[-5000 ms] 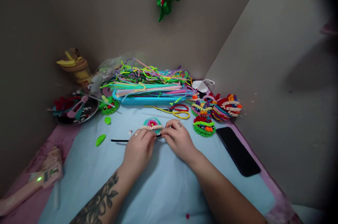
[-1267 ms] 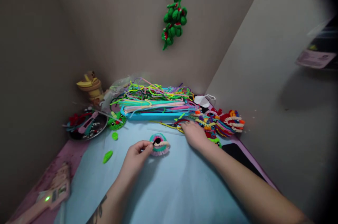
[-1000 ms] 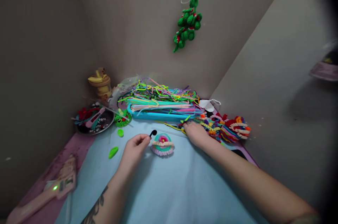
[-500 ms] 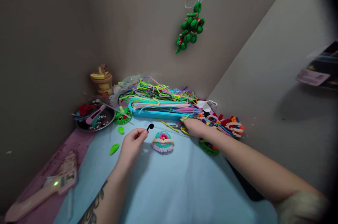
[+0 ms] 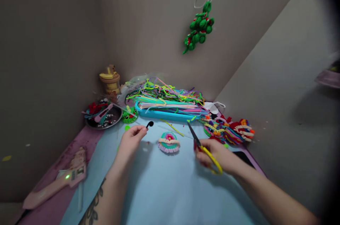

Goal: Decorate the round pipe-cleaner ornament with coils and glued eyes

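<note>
Between the thumb and fingers of my left hand [image 5: 130, 142] is a black pipe cleaner [image 5: 151, 123] with its tip coiled into a small round. My right hand [image 5: 220, 155] grips a pair of scissors [image 5: 209, 156] by the yellow handles, dark blades pointing up and away. Lying on the blue cloth [image 5: 170, 189] between both hands is a round pipe-cleaner piece [image 5: 169, 143] in teal, cream and lilac with a pink centre. A yellow pipe cleaner [image 5: 172, 127] rests behind it. Part of a small green piece [image 5: 127, 128] shows behind my left hand.
A blue tray [image 5: 164, 114] heaped with colourful pipe cleaners stands at the back. A metal bowl [image 5: 117, 120] and a green frog-like piece [image 5: 130, 115] are left of it, finished-looking colourful pieces [image 5: 239, 131] right. A pink glue-gun-like tool [image 5: 58, 182], its light lit, lies front left.
My right hand has come back from the tray's front edge toward me, now with the scissors in it. My left hand still holds the black pipe cleaner. The view has turned slightly left.
</note>
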{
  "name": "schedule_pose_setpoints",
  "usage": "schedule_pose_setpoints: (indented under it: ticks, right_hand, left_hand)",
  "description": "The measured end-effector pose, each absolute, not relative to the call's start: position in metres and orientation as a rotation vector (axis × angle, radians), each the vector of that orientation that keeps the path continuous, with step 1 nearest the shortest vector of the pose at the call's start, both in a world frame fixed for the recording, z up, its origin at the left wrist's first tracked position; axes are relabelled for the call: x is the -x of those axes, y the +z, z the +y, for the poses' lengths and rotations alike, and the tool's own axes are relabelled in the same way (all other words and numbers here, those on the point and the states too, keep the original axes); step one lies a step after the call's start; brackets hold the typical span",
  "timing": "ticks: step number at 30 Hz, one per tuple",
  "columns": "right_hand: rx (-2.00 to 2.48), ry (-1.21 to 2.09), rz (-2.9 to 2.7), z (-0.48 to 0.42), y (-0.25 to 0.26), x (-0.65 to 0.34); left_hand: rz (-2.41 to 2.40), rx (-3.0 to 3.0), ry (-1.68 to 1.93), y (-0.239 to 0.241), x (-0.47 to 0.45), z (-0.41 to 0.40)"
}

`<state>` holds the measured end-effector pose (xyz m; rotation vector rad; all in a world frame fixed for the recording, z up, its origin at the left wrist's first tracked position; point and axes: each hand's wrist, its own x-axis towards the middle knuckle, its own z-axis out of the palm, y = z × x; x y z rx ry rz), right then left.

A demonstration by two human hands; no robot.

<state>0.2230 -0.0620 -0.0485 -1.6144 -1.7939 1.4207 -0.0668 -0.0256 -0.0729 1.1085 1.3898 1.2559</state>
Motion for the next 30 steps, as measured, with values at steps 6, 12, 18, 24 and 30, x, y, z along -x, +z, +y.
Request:
schedule_pose_setpoints:
  ticks: [6,12,18,24,30]
  right_hand:
    - [1.122,2.095,-1.178,-0.101,-0.095,-0.122]
    - [0.957,2.258,-0.85,-0.091,-0.101,-0.08]
    - [1.06,2.238,-0.888,-0.085,-0.111,-0.072]
    - [1.109,2.143,-0.896,-0.079,-0.116,-0.071]
    - [1.138,2.082,-0.935,-0.074,-0.121,-0.071]
  left_hand:
    - [1.576,-1.426,1.177,-0.069,0.082,-0.027]
    - [1.703,-1.525,1.125,-0.063,0.089,-0.028]
    - [1.728,-1.684,0.917,-0.062,0.079,-0.031]
    - [1.692,-1.798,0.731,-0.073,0.072,-0.032]
    - [1.686,-1.804,0.715,-0.074,0.071,-0.035]
